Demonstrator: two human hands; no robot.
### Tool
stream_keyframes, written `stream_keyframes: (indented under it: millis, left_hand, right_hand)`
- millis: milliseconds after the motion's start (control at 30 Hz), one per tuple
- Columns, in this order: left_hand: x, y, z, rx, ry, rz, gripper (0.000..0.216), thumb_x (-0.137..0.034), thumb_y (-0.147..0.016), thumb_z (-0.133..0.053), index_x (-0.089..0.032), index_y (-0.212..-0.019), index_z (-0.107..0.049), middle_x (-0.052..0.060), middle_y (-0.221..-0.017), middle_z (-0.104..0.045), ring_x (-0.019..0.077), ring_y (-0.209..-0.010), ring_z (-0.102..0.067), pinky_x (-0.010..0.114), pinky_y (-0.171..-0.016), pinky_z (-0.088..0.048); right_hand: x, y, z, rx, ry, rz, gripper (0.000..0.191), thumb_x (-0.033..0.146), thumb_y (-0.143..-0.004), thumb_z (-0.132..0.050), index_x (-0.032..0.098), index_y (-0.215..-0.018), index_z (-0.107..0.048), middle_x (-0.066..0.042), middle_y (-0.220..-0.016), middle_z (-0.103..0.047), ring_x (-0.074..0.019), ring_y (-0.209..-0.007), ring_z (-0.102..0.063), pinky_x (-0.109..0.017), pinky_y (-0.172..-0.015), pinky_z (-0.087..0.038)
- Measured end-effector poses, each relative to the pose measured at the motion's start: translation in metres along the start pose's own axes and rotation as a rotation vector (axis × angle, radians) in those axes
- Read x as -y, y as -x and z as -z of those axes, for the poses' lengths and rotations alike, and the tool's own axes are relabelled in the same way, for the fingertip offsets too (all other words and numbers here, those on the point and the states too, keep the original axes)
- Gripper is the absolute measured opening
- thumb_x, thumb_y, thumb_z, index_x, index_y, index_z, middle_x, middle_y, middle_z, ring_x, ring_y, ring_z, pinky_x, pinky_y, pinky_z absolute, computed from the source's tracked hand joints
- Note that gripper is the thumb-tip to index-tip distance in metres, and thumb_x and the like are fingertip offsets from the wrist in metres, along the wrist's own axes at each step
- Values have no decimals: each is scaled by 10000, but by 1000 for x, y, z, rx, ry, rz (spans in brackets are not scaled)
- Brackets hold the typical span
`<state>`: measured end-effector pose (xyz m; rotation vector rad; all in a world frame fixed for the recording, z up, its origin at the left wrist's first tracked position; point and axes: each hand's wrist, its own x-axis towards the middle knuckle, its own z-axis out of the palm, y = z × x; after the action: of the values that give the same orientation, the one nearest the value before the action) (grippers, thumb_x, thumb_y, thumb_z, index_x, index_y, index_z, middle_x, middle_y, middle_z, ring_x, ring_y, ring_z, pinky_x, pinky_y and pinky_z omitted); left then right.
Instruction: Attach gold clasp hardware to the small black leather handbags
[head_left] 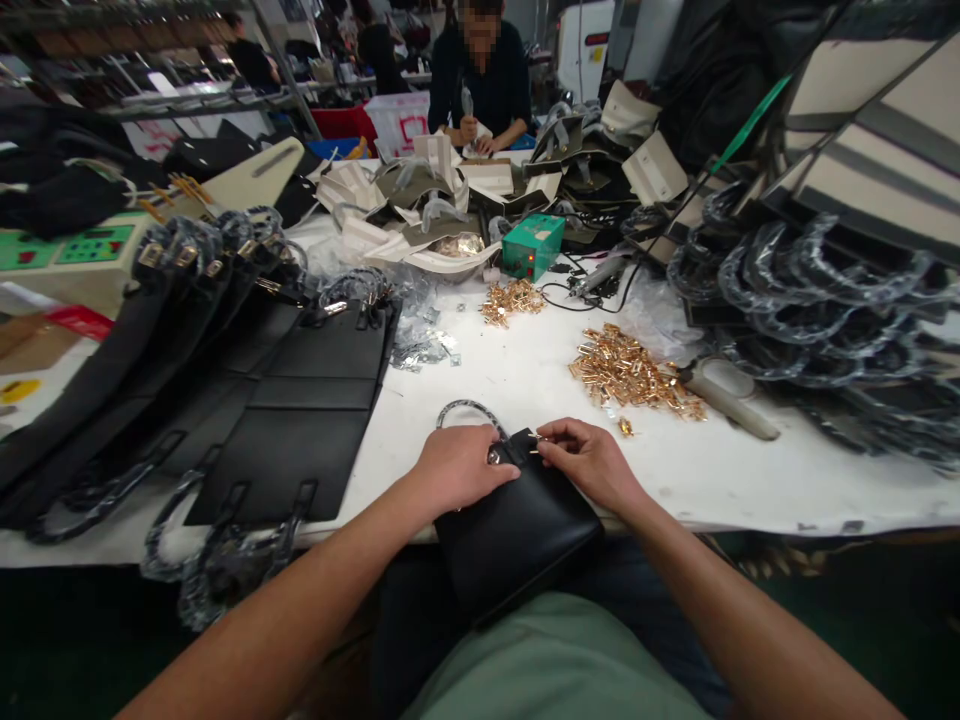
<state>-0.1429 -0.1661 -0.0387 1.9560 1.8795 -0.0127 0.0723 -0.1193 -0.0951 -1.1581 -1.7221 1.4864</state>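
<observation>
A black handbag (525, 535) rests on my lap against the table's front edge, its plastic-wrapped handle (472, 405) standing up behind. My left hand (466, 467) is closed on the bag's upper edge, thumb lying across the black leather near a strap tab. At the tab's right side, my right hand (589, 460) pinches a small gold metal fitting between thumb and fingertips. The fitting's exact shape is partly hidden by the fingers. A heap of similar gold fittings (626, 370) lies beyond my right hand, with one loose gold piece (625, 427) nearer.
Black bag panels with wrapped handles (300, 400) are stacked on the left. More wrapped handles and panels (817, 300) pile up on the right, near a grey-handled tool (731, 400). A green box (532, 245) stands behind. Across the table a person (480, 90) works.
</observation>
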Motion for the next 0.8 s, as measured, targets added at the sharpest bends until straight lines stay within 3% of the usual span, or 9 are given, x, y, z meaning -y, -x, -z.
stream_keyframes:
  millis: [200,367,500,800]
  left_hand:
    - [11,-19,-5,210,481,89,282,-427,-646,-745,-219,-835,-718,-14,-677,-665,172,-640,-587,249,-533,-343]
    - [13,-28,-11,297,537,129,202,-361,-581,-759,-187,-655,-689,-34,-545,-592,147,-527,-528,251,-489,-331]
    - [8,-32,-9,333,597,141,183,-331,-587,-730,-181,-684,-692,-38,-548,-591,132,-488,-511,245,-468,-330]
    - [3,-29,-9,316,709,145,166,-284,-606,-682,-174,-722,-641,-12,-635,-648,150,-557,-578,239,-494,-380]
  right_hand:
    - [2,6,1,-61,185,176,181,346,-833,-671,208,-920,-749,-25,-779,-693,-156,-679,-614,-275,-629,-483]
    - [2,8,4,-58,184,176,148,313,-833,-679,217,-921,-748,-14,-768,-683,-150,-668,-608,-270,-623,-467]
    - [-1,9,8,-69,107,99,178,336,-823,-693,204,-930,-745,-12,-745,-683,-145,-622,-607,-260,-577,-467]
    - [-1,10,6,-86,172,164,142,312,-835,-672,220,-915,-745,-15,-767,-691,-154,-659,-627,-267,-615,-493]
